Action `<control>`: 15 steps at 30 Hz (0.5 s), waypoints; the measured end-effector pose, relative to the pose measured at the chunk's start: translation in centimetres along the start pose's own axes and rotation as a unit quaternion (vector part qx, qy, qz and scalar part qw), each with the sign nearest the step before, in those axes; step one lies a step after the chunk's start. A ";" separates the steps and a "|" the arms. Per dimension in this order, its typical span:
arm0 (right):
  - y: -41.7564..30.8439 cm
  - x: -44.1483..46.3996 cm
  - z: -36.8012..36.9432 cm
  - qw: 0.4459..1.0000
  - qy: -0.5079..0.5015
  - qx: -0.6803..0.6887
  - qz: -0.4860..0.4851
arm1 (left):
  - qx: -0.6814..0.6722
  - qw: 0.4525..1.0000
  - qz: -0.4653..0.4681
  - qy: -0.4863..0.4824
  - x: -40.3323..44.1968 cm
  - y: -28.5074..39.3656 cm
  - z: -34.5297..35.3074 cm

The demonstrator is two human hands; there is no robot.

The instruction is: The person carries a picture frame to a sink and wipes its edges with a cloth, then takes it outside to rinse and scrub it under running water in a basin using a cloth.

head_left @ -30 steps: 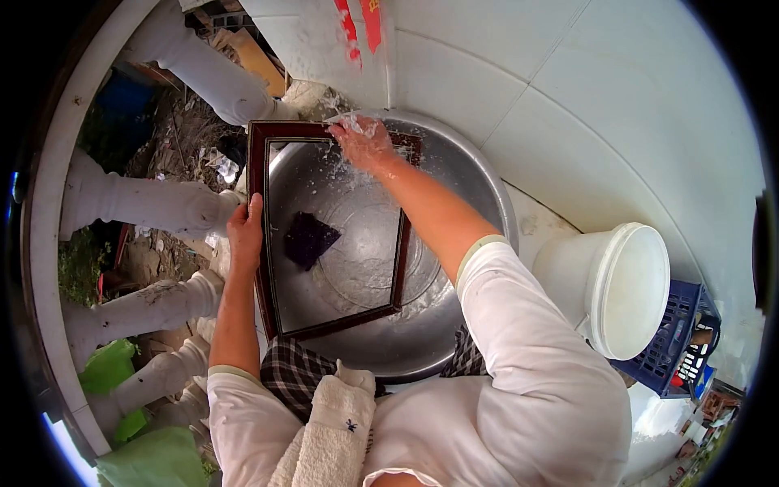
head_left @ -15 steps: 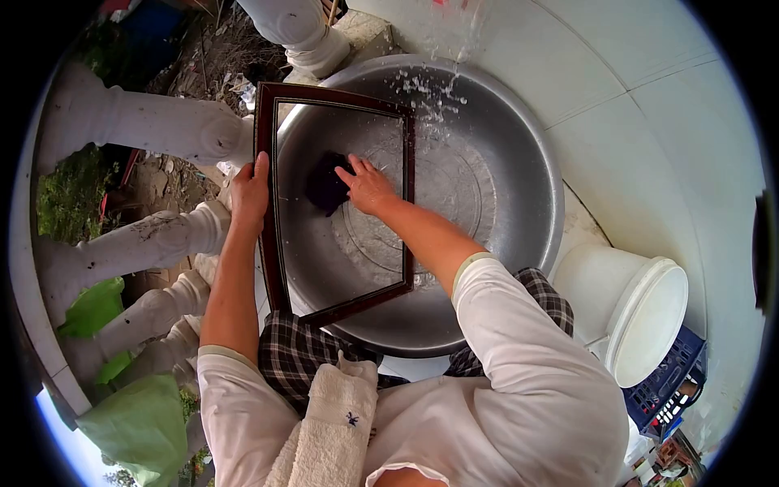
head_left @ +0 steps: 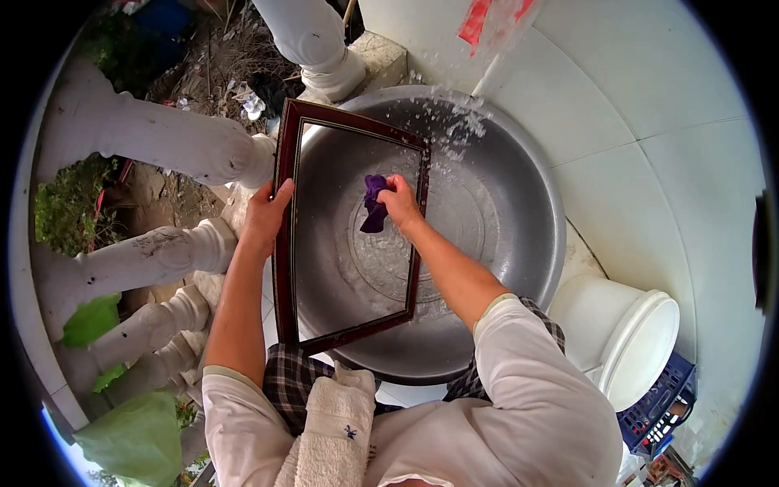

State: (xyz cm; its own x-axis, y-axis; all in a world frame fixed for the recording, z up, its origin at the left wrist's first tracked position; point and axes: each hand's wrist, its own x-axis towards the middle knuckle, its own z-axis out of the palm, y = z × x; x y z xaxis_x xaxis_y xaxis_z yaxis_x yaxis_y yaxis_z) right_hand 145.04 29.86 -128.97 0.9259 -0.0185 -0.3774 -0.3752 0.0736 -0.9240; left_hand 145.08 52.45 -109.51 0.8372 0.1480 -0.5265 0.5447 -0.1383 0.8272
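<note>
A dark reddish-brown picture frame is tilted over a large grey metal basin. My left hand is closed around its left side, thumb on the front. Through the frame's opening the basin floor shows; whether glass fills it I cannot tell. My right hand pinches a bunched purple cloth within the opening, near its middle. Water splashes into the basin behind the frame's upper right corner, and rippling water covers the bottom.
White balusters line the left side, with soil and plants beyond. A white lidded bucket and a blue crate stand at the right. A pale tiled wall rises behind. A white towel hangs down my front.
My right hand has gone from spread fingers on the flattened cloth to pinching it bunched up, farther right. The view has shifted slightly, and the frame is still in my left hand.
</note>
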 end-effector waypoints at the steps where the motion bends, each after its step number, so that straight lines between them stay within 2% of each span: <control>1: -3.2 0.4 -1.1 0.993 -0.002 0.112 -0.035 | -0.013 1.000 -0.003 -0.018 0.1 0.3 0.2; 2: -7.0 0.5 -2.0 0.972 -0.003 0.222 -0.071 | -0.007 1.000 -0.011 -0.027 0.0 0.9 0.7; 4: -14.1 0.8 -1.9 0.957 -0.020 0.243 -0.157 | 0.010 0.998 -0.026 -0.050 -0.4 2.2 2.0; 6: -18.8 1.8 -0.3 0.944 0.014 0.033 -0.327 | 0.059 0.996 0.029 -0.055 -0.9 3.0 3.8; 8: -21.7 2.0 1.8 0.875 0.071 -0.148 -0.455 | 0.127 0.986 0.095 -0.045 -2.3 4.3 6.1; 11: -20.7 2.8 1.6 0.883 0.143 -0.155 -0.419 | 0.172 0.975 0.134 -0.036 -2.1 4.0 6.5; 14: -13.2 6.4 -1.2 0.885 0.220 -0.226 -0.343 | 0.169 0.975 0.139 -0.027 -2.2 3.9 6.7; 15: -10.6 6.4 -2.9 0.896 0.209 -0.258 -0.296 | 0.171 0.977 0.124 -0.019 -2.2 3.9 6.5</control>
State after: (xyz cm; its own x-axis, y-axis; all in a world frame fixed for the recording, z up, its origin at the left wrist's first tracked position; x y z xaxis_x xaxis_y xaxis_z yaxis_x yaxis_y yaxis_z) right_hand 154.86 26.06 -121.77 0.9121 -0.2826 0.2971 0.1045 -0.5404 -0.8349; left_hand 145.67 45.21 -106.36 0.9434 0.0320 -0.3302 0.3035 -0.4856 0.8198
